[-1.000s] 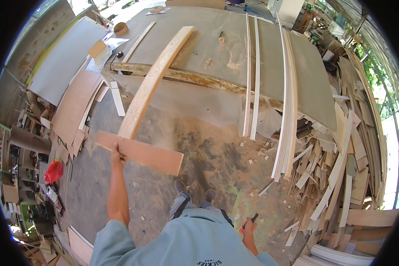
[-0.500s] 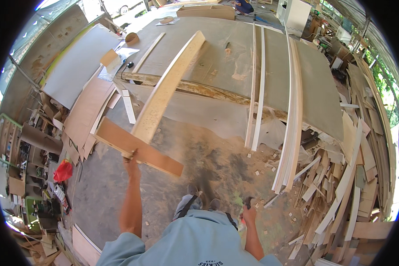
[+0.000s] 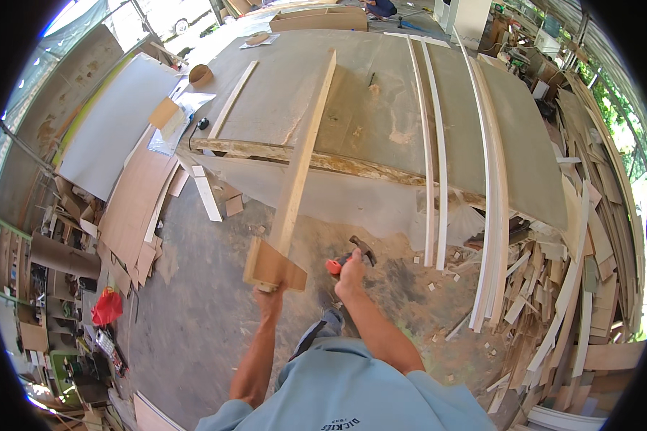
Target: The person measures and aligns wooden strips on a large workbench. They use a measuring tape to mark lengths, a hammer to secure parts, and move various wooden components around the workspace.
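Observation:
A long pale wooden board (image 3: 303,165) stretches away from me, its far part over the big grey table. Across its near end is a short brown board (image 3: 277,267); how the two are joined does not show. My left hand (image 3: 269,298) is closed around the short board's lower edge, holding it above the floor. In my right hand (image 3: 350,276) is a hammer (image 3: 364,248), gripped near its dark head, with the red handle end sticking out to the left. The hammer is apart from the boards.
Long narrow strips (image 3: 490,179) lie across the grey table (image 3: 381,122) on the right, overhanging its near edge. Offcuts (image 3: 553,287) are heaped at the far right. Brown sheets (image 3: 133,201) and a red bag (image 3: 108,307) lie to the left. Small wood blocks dot the floor.
My right hand has come up and inward with the hammer, from low at my right side. My left hand has moved right, turning the short board, and the long board now points more straight ahead.

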The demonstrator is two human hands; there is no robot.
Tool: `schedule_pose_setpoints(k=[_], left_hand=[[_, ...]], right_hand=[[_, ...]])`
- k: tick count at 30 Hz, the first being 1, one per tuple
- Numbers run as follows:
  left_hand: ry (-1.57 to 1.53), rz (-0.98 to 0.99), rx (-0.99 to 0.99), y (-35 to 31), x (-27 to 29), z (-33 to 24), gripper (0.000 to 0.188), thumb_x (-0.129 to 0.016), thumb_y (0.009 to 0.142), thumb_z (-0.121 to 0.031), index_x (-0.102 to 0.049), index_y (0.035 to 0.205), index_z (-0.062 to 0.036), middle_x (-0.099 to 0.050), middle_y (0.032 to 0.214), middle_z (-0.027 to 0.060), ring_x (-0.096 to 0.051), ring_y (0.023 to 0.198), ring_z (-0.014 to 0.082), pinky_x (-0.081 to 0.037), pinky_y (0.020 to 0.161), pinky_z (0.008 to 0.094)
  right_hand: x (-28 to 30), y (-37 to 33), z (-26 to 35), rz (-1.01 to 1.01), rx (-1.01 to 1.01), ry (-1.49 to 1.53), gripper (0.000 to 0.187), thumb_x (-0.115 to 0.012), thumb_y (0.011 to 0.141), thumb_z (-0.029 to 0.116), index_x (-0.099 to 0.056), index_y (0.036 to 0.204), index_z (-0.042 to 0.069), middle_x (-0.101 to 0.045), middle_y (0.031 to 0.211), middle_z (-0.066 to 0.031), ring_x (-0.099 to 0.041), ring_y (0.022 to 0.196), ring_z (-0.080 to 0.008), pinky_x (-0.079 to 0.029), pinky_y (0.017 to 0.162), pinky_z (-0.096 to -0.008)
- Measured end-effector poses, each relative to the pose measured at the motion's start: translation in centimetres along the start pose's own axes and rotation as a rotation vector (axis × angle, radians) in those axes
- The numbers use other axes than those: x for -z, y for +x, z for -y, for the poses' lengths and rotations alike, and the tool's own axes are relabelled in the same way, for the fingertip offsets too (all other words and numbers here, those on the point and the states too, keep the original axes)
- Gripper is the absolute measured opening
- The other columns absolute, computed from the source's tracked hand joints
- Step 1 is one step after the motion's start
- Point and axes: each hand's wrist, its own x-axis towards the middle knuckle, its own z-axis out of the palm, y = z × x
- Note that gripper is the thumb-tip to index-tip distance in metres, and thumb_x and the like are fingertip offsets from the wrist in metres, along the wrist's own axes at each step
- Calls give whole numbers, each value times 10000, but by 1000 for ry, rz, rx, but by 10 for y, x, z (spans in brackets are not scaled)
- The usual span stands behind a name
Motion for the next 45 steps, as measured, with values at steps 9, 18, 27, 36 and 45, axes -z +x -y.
schedule_pose_setpoints(k=[9, 18, 27, 36, 45], left_hand=[[161, 117, 77, 11, 5, 10, 268, -820, 759, -89, -687, 975, -1, -683, 907, 34, -630, 825, 136, -508, 732, 298], [186, 142, 45, 24, 16, 29, 208, -765, 745, -73, -683, 920, 3, -671, 732, 71, -615, 645, 159, -497, 611, 324], [171, 167, 122, 28, 13, 4, 242, -759, 727, -44, -684, 953, 2, -665, 895, 95, -625, 793, 166, -501, 711, 327], [224, 159, -7, 43, 26, 9, 246, -759, 746, -69, -683, 968, 5, -683, 837, 79, -646, 773, 215, -507, 723, 346], [232, 140, 75, 47, 35, -1, 303, -799, 745, -127, -679, 988, 10, -697, 889, 115, -648, 816, 156, -514, 716, 342]], right_hand=[[-114, 54, -52, 168, -21, -259, 380, -521, 939, 510, -529, 838, 144, -439, 676, 10, -470, 519, -147, -321, 411, -336], [-103, 26, -48, 346, -74, -322, 396, -531, 961, 460, -566, 954, 66, -588, 766, -20, -585, 596, -160, -458, 470, -290], [-108, 14, -61, 117, -71, -45, 312, -559, 961, 413, -580, 945, 102, -578, 767, -15, -585, 600, -142, -480, 473, -307], [-134, 17, -49, 71, -93, -62, 284, -568, 947, 423, -521, 907, 146, -516, 776, 2, -515, 574, -136, -377, 454, -284], [-132, 21, -40, 128, -162, -180, 311, -570, 945, 429, -528, 901, 124, -505, 730, 6, -542, 598, -142, -394, 459, -325]])
